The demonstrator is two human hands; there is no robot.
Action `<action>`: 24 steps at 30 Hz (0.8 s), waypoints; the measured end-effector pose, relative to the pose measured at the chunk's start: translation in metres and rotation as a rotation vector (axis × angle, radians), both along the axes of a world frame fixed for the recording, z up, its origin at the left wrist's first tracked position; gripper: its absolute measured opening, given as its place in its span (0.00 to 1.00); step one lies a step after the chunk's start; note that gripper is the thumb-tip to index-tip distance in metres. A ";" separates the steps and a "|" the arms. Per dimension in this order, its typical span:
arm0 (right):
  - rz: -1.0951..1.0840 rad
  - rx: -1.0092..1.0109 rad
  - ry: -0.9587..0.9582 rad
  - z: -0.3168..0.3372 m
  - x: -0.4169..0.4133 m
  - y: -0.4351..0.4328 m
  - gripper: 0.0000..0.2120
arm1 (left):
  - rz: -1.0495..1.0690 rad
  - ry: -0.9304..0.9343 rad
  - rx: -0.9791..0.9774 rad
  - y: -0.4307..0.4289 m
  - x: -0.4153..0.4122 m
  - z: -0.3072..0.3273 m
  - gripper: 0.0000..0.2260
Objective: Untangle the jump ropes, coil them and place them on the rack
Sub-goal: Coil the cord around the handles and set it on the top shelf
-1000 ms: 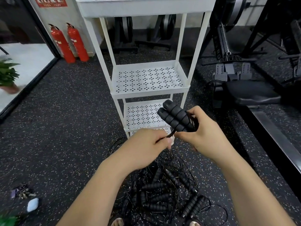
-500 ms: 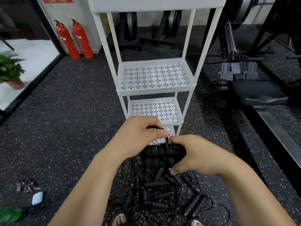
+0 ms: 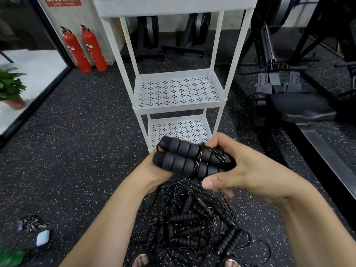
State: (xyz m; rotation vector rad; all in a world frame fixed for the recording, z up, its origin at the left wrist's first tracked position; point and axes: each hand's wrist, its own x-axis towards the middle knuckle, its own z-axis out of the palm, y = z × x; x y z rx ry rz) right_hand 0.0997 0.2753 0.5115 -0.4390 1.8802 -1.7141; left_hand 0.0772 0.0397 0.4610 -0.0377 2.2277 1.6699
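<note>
A coiled jump rope (image 3: 185, 158), two black ribbed foam handles side by side with thin cord wound around their middle, lies across both my hands in front of the rack's low shelf. My right hand (image 3: 248, 168) grips its right end, thumb underneath. My left hand (image 3: 154, 171) supports the left end from below, mostly hidden by the handles. On the floor under my arms sits a tangled pile of jump ropes (image 3: 192, 224) with several black handles and loose cord. The white rack (image 3: 179, 89) stands straight ahead; its perforated shelves hold nothing.
Two red fire extinguishers (image 3: 84, 49) stand at the back left. A rowing machine (image 3: 285, 101) lies right of the rack, with a metal rail along the right edge. A key bunch (image 3: 30, 224) and white case (image 3: 43, 239) lie at lower left. A potted plant (image 3: 11, 87) is at far left.
The handle bundle has turned from upright to level, dipped toward the pile, then risen again. My left hand has gone from pinching the cord on top to supporting the handles underneath.
</note>
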 end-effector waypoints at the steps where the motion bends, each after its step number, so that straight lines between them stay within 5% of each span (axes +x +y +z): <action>1: -0.039 -0.040 0.004 -0.002 -0.001 -0.001 0.25 | 0.036 -0.003 -0.023 0.006 -0.001 -0.002 0.11; 4: -0.178 -0.110 0.040 -0.008 -0.005 -0.004 0.24 | -0.002 0.012 -0.046 0.018 0.001 -0.001 0.08; 6: -0.265 -0.100 0.079 -0.014 -0.008 -0.006 0.25 | -0.044 0.025 -0.036 0.025 0.000 -0.001 0.14; 14: -0.563 0.223 0.247 -0.032 -0.022 -0.005 0.28 | -0.299 0.206 -0.317 0.028 0.008 0.001 0.14; 24: -0.294 0.483 0.259 -0.043 -0.025 0.007 0.25 | -0.223 0.332 -0.370 -0.001 0.006 0.024 0.11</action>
